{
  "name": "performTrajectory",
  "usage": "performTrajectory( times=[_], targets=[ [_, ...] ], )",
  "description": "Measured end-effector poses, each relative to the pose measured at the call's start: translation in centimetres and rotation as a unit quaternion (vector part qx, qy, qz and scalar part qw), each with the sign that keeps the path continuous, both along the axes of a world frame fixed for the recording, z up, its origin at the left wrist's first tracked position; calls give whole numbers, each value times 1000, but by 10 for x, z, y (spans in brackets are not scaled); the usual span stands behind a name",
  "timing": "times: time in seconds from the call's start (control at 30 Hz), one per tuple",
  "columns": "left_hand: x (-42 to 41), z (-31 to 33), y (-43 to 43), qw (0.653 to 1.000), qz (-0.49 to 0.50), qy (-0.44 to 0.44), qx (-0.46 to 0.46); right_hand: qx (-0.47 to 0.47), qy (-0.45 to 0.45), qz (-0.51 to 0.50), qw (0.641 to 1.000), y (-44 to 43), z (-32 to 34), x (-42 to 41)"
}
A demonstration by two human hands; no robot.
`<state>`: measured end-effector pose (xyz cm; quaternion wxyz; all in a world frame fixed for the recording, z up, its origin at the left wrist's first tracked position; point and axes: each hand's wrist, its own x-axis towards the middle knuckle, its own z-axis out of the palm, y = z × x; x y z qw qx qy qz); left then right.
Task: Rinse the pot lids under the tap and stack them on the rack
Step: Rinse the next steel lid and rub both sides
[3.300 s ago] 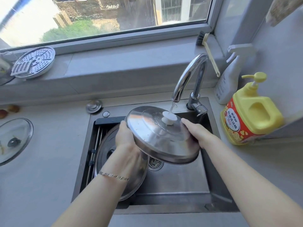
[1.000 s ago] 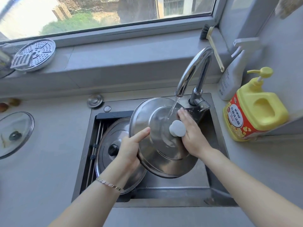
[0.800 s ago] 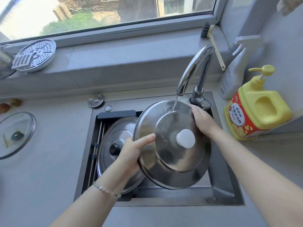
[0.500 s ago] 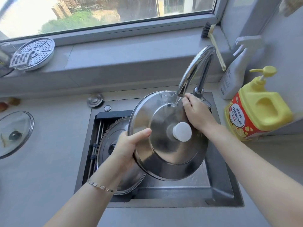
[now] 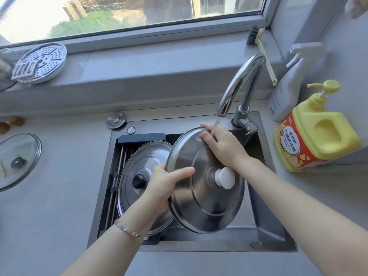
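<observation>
Grey kitchen desk (image 5: pixel 55 216) under a window (image 5: pixel 119 14), daylight coming in. Dark steel sink (image 5: pixel 199 248) is sitting in the desk. It is holding a rod rack (image 5: pixel 119 166) across its left side, and a steel lid with a black knob (image 5: pixel 147 154) is lying dome-up on that rack.

The chrome tap (image 5: pixel 241 76) is running, a thin stream (image 5: pixel 216 122) falling onto the right hand (image 5: pixel 223 148).

Task lid: a stainless pot lid with a white knob (image 5: pixel 205 206), domed, shiny, with a ring stamped around the centre. It is being held tilted over the sink's right half, top face toward the camera. Its left edge is overlapping the racked lid.

The left hand (image 5: pixel 163 184), bracelet (image 5: pixel 129 229) at the wrist, is gripping the lid's left rim, thumb lying across the top face, fingers hidden behind. The right hand is lying flat on the upper part of the lid, fingers straight and slightly spread, holding nothing.

Right of the sink: a yellow pump bottle (image 5: pixel 318 136) with a red label, contents not visible, and a white spray bottle (image 5: pixel 286 90) behind it.

A dish brush (image 5: pixel 262 50) is leaning in the window corner. On the sill (image 5: pixel 149 62), a perforated steamer plate (image 5: pixel 45 60) is carrying a small grater (image 5: pixel 24 69). A glass lid (image 5: pixel 20 156) is resting on the desk at far left.
</observation>
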<state>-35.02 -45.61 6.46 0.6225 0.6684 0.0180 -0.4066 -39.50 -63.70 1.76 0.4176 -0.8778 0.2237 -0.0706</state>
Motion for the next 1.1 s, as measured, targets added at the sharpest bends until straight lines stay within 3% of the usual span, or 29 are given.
performTrajectory(
  times=[0.1, 0.17, 0.27, 0.37, 0.43, 0.5, 0.6, 0.73, 0.83, 0.93, 1.0, 1.1],
  targets=[
    [5, 1, 4, 997, 69, 33, 1, 98, 99, -105, 985, -16, -19, -14],
    [14, 4, 4, 993, 111, 39, -2, 77, 67, -150, 983, -17, -22, -26],
    [20, 8, -7, 991, 135, 18, 16, 119, 21, -80, 989, -2, -3, -31],
    [13, 12, -21, 991, 132, 27, 16, -61, 113, 8, 992, 22, 4, -19],
    [10, 13, -28, 991, 131, 25, 15, -125, 115, -62, 983, 25, 7, -11],
    [12, 15, -32, 991, 132, 9, 23, -116, 130, -115, 978, 25, 11, -4],
    [18, 18, -36, 992, 121, -18, 36, -46, 180, -144, 972, 24, 14, 1],
    [22, 19, -42, 989, 114, -73, 55, 136, 223, -130, 957, 21, 17, 10],
    [19, 14, -49, 987, 77, -121, 77, 297, 247, -174, 906, 12, 14, 10],
    [15, 10, -57, 986, 41, -129, 93, 389, 251, -198, 864, -5, -4, -4],
    [12, 9, -61, 988, 21, -118, 96, 349, 208, -276, 871, -23, -19, -16],
    [8, 7, -63, 988, -16, -105, 111, 194, 116, -349, 910, -47, -28, -24]
  ],
)
